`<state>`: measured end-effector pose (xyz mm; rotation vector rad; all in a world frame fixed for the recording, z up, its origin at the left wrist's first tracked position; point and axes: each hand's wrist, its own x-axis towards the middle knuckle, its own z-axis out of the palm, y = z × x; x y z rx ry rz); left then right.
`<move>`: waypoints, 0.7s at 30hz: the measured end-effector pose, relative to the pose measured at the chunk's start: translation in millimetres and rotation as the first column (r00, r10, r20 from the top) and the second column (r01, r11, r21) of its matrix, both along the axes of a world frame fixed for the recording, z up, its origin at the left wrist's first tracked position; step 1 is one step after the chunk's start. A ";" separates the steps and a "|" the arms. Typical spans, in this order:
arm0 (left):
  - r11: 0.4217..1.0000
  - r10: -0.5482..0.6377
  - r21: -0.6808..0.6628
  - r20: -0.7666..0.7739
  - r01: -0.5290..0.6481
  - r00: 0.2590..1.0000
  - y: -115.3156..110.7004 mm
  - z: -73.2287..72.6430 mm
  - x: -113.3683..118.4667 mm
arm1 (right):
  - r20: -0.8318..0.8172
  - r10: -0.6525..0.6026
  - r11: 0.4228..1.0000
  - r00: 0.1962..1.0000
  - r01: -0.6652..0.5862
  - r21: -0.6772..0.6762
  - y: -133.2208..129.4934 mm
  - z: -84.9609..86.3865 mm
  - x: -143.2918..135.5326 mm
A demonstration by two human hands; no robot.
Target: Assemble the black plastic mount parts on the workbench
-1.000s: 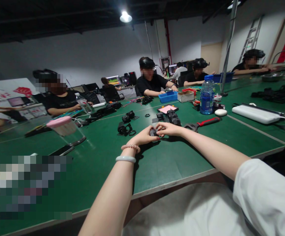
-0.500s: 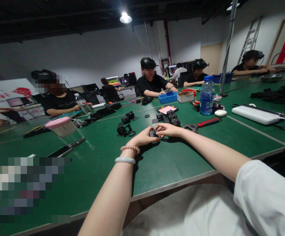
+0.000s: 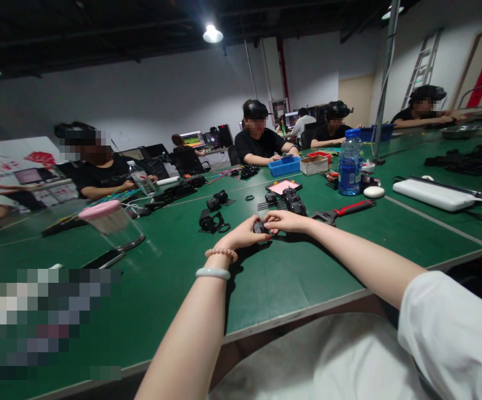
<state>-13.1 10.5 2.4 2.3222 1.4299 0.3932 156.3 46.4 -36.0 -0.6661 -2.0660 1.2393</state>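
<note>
The left hand and the right hand hold a small black part between them, just above or on the green bench; I cannot tell which. The fingers of both hands are bent around it and pinch it. Black pieces lie near the left hand. A red and black wrench lies near the right hand.

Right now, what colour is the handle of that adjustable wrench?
Red and black handle, clearest in the head view.
</note>
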 end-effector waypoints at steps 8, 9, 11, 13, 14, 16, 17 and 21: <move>1.000 0.019 0.002 0.020 -0.019 1.000 -0.7 -0.1 0.0 | -0.017 0.001 1.000 1.000 -0.002 -0.029 -0.2 0.2 0.2; 1.000 0.013 0.004 0.022 -0.013 1.000 -0.8 -0.2 0.1 | -0.023 0.007 1.000 1.000 -0.007 -0.026 0.0 0.1 0.5; 1.000 0.000 0.005 0.025 0.000 1.000 -0.9 0.1 0.3 | -0.027 0.025 1.000 0.999 -0.025 -0.014 0.8 -0.1 1.5; 1.000 -0.008 -0.004 0.026 0.008 1.000 -0.7 0.7 0.5 | -0.021 0.040 0.999 0.999 -0.040 0.014 1.5 -0.3 2.8; 1.000 -0.010 -0.010 0.026 0.011 1.000 -0.6 1.1 0.6 | -0.017 0.042 0.999 0.999 -0.041 0.033 1.7 -0.5 3.5; 1.000 -0.020 -0.021 0.028 0.020 0.999 -0.2 1.5 0.6 | -0.009 0.039 0.997 0.999 -0.038 0.071 1.8 -1.1 4.5; 0.999 -0.027 -0.025 0.030 0.027 0.999 0.0 1.4 0.6 | -0.007 0.043 0.996 0.999 -0.042 0.084 1.7 -1.6 4.9; 0.999 -0.033 -0.023 0.041 0.034 0.999 0.1 0.2 0.3 | -0.009 0.064 0.992 0.998 -0.062 0.108 1.3 -3.8 4.5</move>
